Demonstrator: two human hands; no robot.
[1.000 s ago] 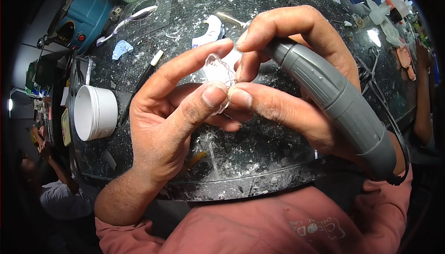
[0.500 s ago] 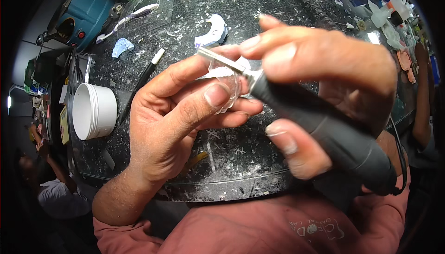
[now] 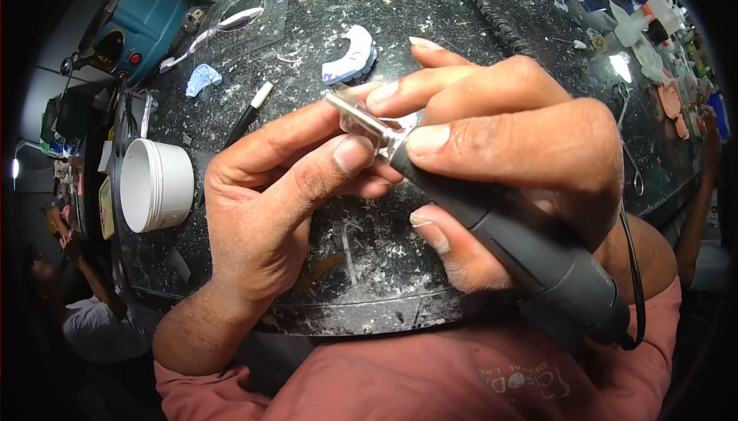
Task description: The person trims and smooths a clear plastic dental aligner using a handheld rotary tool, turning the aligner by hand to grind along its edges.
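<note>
Between the thumb and fingers of my left hand (image 3: 261, 198) is a clear plastic dental tray, mostly hidden behind the tool and fingertips. My right hand (image 3: 523, 137) grips a black rotary handpiece (image 3: 530, 248), its cord hanging at the rear. The handpiece's slim metal tip (image 3: 360, 120) lies across the tray, close to my left thumb; whether it touches cannot be made out. Fingertips of my right hand reach over beside the left fingers. Just beyond both hands sits a white, horseshoe-shaped dental cast (image 3: 354, 56) with a bluish edge.
At left stand a white tub (image 3: 157, 187), a black marker with white cap (image 3: 250, 117), a blue lump (image 3: 204, 79) and a teal machine (image 3: 142, 25). A coiled cord (image 3: 492, 10) crosses the dusty black table (image 3: 400, 267). Metal forceps (image 3: 629, 140) lie right. Other people are at both sides.
My right hand and handpiece have shifted left and slightly down, uncovering the forceps. My left hand has moved slightly left with the tray, and the tip now covers more of it.
</note>
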